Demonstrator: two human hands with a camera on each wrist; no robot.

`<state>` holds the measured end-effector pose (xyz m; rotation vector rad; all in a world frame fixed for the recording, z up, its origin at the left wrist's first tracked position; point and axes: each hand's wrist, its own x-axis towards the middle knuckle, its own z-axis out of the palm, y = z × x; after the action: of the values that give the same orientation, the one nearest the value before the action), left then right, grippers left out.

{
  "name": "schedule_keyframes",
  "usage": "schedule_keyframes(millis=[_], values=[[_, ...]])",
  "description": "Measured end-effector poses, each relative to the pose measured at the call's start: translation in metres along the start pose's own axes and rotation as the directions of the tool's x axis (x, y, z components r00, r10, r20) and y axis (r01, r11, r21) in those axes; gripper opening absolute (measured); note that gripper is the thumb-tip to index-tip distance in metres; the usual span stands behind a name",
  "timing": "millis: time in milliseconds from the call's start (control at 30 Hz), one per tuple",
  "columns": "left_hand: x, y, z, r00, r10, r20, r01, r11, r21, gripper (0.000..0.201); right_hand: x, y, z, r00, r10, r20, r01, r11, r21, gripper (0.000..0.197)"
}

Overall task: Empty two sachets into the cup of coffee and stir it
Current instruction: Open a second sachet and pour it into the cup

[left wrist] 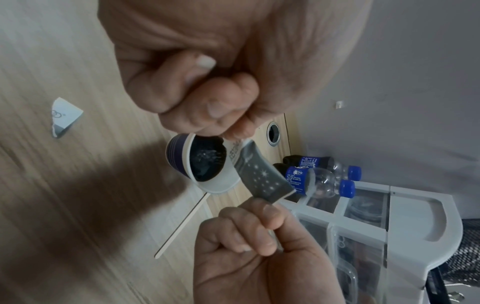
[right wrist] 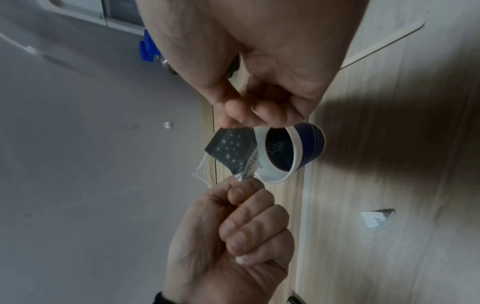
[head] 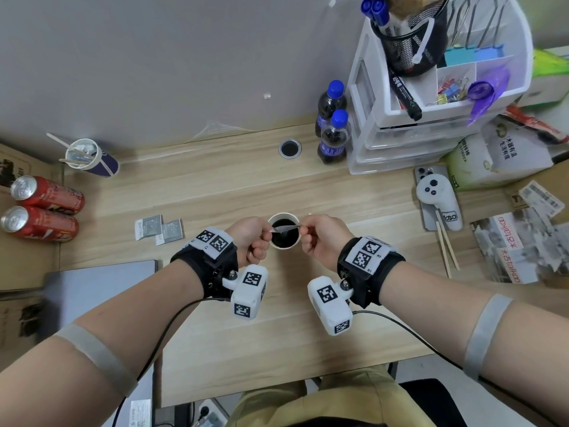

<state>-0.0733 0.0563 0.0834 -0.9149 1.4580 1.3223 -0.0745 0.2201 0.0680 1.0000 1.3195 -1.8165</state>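
A light wooden desk (head: pixel 215 195) stands against a grey wall. Over it, the left hand (head: pixel 251 238) and the right hand (head: pixel 323 238) each pinch one end of a grey star-printed sachet (left wrist: pixel 259 174), fingers curled, holding it stretched just above the paper cup of coffee (head: pixel 284 231). Two more sachets (head: pixel 160 229) lie flat to the left; wooden stirrers (head: pixel 446 245) lie well off to the right.
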Motion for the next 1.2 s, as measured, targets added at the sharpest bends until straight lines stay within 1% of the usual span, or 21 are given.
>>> schedule_keyframes(millis=[67,200,400,533,633,700,767,800,833,867,933,967,1000,1067,1133,1200], values=[[0.000,0.000,0.001,1.000,-0.005,0.004,0.005,1.000,0.002,0.035,0.001,-0.001,0.001,1.000,0.002,-0.009,-0.002,1.000,-0.001,0.013],[0.001,0.001,0.004,1.000,-0.003,0.008,0.003,1.000,0.012,0.034,-0.002,0.002,0.003,1.000,0.017,0.014,-0.016,0.998,-0.058,0.016],[0.005,0.000,0.000,1.000,-0.012,-0.004,0.012,1.000,0.013,0.034,0.002,-0.001,0.000,1.000,0.019,-0.003,-0.019,1.000,-0.010,0.014],[0.007,0.000,-0.001,1.000,-0.011,-0.020,0.011,1.000,0.006,0.033,0.004,0.001,0.002,1.000,0.015,0.004,-0.015,1.000,-0.014,0.017],[0.009,-0.001,-0.002,1.000,-0.017,-0.018,0.016,1.000,-0.005,0.032,0.004,-0.001,0.000,0.999,0.020,0.032,-0.019,0.999,-0.041,0.016],[0.009,-0.001,-0.004,1.000,-0.021,-0.012,0.020,0.999,-0.027,0.033,0.001,-0.004,-0.001,0.998,-0.008,0.070,0.015,0.994,-0.109,0.012],[0.010,-0.001,-0.006,1.000,-0.027,-0.001,0.027,0.998,-0.050,0.033,-0.002,-0.006,-0.003,0.988,-0.091,0.122,0.115,0.972,-0.204,0.011],[0.009,-0.002,-0.008,0.999,-0.033,0.006,0.033,0.998,-0.061,0.033,-0.004,-0.007,-0.004,0.979,-0.142,0.150,0.178,0.947,-0.268,0.015],[0.009,-0.003,-0.009,0.999,-0.040,0.010,0.041,0.996,-0.073,0.033,-0.004,-0.008,-0.005,0.964,-0.196,0.180,0.249,0.903,-0.349,0.018],[0.009,-0.003,-0.010,0.999,-0.047,0.013,0.048,0.995,-0.084,0.033,-0.003,-0.007,-0.007,0.943,-0.254,0.216,0.326,0.836,-0.441,0.021],[0.009,-0.004,-0.012,0.998,-0.053,0.012,0.054,0.994,-0.096,0.032,0.000,-0.004,-0.010,0.883,-0.366,0.295,0.470,0.660,-0.586,0.024],[0.009,-0.004,-0.012,0.998,-0.054,0.013,0.055,0.994,-0.095,0.032,0.002,-0.002,-0.011,0.854,-0.410,0.320,0.515,0.579,-0.633,0.024],[0.009,-0.004,-0.012,0.998,-0.053,0.015,0.054,0.994,-0.091,0.032,0.004,0.000,-0.011,0.833,-0.446,0.327,0.538,0.518,-0.664,0.022],[0.008,-0.003,-0.010,0.999,-0.046,0.022,0.048,0.996,-0.079,0.032,0.007,0.002,-0.012,0.799,-0.515,0.310,0.562,0.457,-0.689,0.014],[0.007,-0.002,-0.009,0.999,-0.039,0.024,0.040,0.997,-0.066,0.033,0.010,0.003,-0.013,0.778,-0.562,0.282,0.568,0.436,-0.699,0.013],[0.006,-0.002,-0.008,0.999,-0.037,0.020,0.038,0.997,-0.061,0.033,0.011,0.002,-0.013,0.769,-0.574,0.280,0.568,0.415,-0.711,0.012]])
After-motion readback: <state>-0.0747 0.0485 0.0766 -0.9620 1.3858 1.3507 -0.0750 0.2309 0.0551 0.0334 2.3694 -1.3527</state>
